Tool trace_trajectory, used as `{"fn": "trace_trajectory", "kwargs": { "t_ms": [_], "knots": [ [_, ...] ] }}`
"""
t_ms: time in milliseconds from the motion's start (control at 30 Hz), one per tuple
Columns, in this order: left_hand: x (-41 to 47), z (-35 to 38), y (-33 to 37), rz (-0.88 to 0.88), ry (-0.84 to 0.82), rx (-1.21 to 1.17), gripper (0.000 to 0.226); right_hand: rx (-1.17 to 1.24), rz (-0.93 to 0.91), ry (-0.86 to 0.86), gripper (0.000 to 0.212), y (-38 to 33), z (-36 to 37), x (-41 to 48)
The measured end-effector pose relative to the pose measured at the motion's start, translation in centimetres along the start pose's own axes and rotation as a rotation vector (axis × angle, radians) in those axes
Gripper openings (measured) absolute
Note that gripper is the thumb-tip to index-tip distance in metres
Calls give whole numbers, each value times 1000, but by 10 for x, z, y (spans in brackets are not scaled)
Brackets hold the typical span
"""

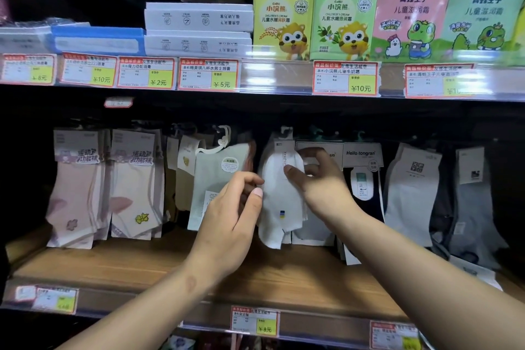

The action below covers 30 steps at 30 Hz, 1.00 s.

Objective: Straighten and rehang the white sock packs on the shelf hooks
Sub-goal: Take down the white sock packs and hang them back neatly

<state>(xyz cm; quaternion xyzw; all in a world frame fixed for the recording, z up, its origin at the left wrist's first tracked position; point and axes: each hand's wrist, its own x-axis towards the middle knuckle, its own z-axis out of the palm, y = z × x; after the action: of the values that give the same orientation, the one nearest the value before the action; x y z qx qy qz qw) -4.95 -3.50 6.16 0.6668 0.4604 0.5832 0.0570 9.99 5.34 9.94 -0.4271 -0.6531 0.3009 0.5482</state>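
Left hand [231,216]: fingers curled, thumb touching white sock pack's [279,207] left edge. Right hand [318,179]: fingers spread, pinching pack's right side. Pack: hanging from hook [286,131], above wooden shelf [142,267], between neighbouring packs.

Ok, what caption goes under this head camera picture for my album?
Both hands, left hand and right hand, hold a white sock pack hanging among other socks above a wooden shelf.

left hand [237,207] pinching white sock pack [279,202] | right hand [318,179] touching pack
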Motion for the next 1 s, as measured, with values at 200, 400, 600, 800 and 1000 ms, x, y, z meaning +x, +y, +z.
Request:
{"fn": "trace_trajectory", "kwargs": {
  "t_ms": [200,400,600,800,1000],
  "knots": [
    [1,7,-1,-39,-4,-14,19,-60,26,-6,28,12,-9,-13],
    [1,21,1,-168,-65,-58,15,-75,54,1,31,21,-26,-26],
    [-2,29,10,-317,-93,-192,21,-15,79,-75,29,28,-40,-36],
    [-9,49,12,-379,-135,-272,21,-7,90,-138,34,41,-67,-51],
    [-13,93,22,-421,-295,-295,21,-16,131,-98,35,60,-107,-64]
  ]
}}
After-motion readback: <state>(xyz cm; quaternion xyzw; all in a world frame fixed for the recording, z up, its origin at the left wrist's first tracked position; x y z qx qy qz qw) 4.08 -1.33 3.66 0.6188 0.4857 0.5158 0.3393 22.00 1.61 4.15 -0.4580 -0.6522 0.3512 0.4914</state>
